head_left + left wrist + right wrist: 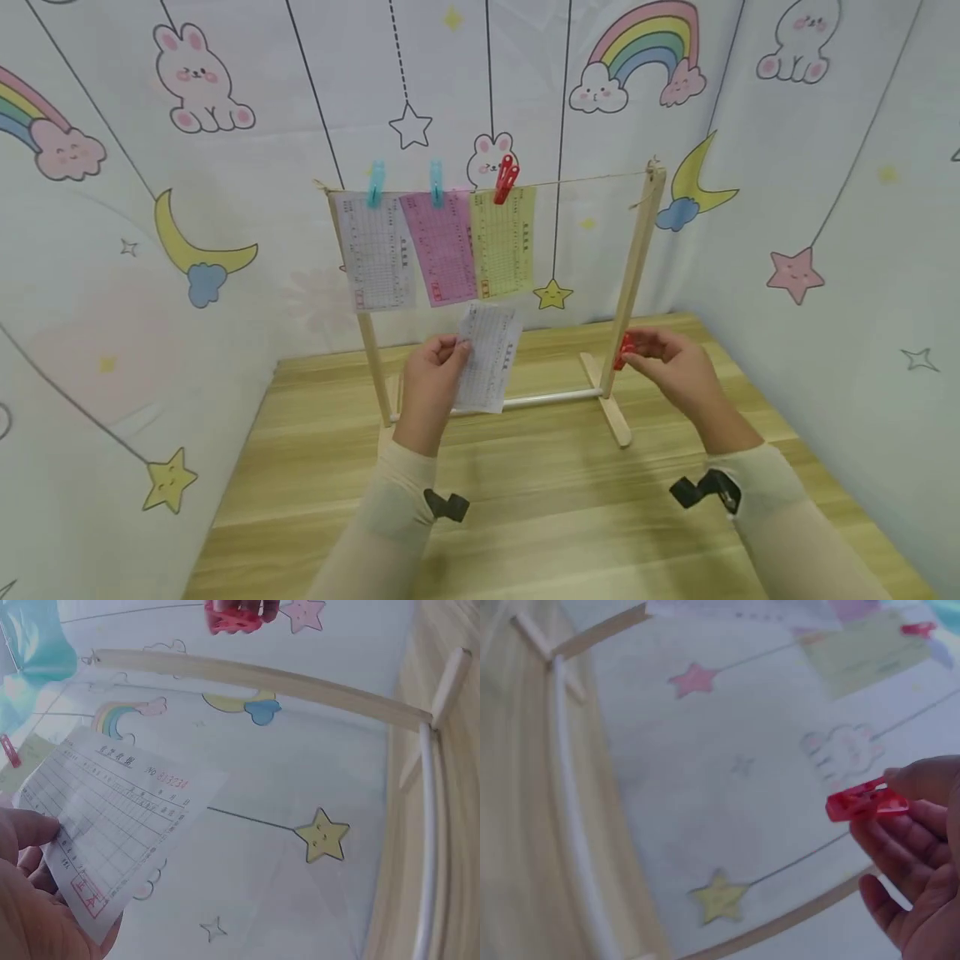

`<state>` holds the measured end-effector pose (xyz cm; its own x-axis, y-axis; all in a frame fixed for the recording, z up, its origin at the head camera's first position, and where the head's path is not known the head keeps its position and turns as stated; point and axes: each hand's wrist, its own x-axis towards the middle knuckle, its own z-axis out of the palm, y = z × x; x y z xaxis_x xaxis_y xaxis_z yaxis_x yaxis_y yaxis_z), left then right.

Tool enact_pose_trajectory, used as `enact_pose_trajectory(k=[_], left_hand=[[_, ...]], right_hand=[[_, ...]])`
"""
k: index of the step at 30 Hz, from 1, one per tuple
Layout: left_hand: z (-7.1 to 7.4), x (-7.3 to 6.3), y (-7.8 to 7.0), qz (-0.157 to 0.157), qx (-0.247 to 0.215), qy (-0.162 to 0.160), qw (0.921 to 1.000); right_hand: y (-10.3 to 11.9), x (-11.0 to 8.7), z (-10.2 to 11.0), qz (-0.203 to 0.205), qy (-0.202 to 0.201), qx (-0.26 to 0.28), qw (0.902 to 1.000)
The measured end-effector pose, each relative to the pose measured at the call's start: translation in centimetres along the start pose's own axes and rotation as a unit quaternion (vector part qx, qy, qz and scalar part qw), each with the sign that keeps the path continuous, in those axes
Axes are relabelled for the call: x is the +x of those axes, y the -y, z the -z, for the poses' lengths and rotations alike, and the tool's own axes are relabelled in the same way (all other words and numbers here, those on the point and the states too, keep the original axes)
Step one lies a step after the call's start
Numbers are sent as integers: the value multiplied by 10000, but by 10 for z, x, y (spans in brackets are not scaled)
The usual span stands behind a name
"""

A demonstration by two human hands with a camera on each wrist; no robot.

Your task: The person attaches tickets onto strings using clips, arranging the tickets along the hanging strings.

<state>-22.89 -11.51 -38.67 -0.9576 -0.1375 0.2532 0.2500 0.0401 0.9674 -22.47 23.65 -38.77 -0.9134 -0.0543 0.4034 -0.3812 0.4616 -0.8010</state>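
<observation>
Between thumb and fingers my left hand (435, 379) pinches a white printed receipt slip (489, 358), held below the hanging papers; its table lines and red stamp show in the left wrist view. My right hand (671, 362), beside the right post, pinches a red clothespin (866, 801). On the string (588, 179) hang a white slip (377, 258), a pink slip (442, 250) and a yellow slip (504, 250). Blue clothespins (437, 183) hold the white and pink ones; a red clothespin (506, 179) is on the yellow one.
The wooden frame has a left post (370, 358), a right post (637, 267) and a white lower bar (551, 401). It stands on a wood-grain table (570, 517). Behind it hangs a white backdrop (300, 208) printed with stars, moons and rabbits.
</observation>
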Motion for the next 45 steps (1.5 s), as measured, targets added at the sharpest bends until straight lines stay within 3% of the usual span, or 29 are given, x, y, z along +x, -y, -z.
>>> enact_pose_trajectory(k=[5, 11, 15, 19, 22, 29, 40, 45], left_hand=[[-29, 19, -33, -334, -917, 137, 9951], [-60, 41, -72, -436, -1375, 317, 9890], [-79, 51, -88, -350, -1689, 458, 9840], [-96, 61, -93, -195, -2103, 515, 9761], [-106, 69, -91, -66, -2318, 408, 9719], [-117, 75, -93, 104, -2124, 204, 9769], [-120, 81, -97, 80, -1921, -9, 9813], [-121, 82, -98, 56, -2052, 120, 9786]], right_hand=[[66, 32, 33, 499, -55, 610, 9969], [140, 69, 52, 866, -200, 956, 9914], [179, 96, 55, 860, -271, 661, 9937], [207, 126, 53, 786, -214, 99, 9966], [220, 145, 51, 682, -103, -396, 9968], [233, 167, 52, 626, 260, -1739, 9824], [232, 182, 48, 513, 778, -2097, 9733], [233, 185, 49, 410, 885, -2070, 9735]])
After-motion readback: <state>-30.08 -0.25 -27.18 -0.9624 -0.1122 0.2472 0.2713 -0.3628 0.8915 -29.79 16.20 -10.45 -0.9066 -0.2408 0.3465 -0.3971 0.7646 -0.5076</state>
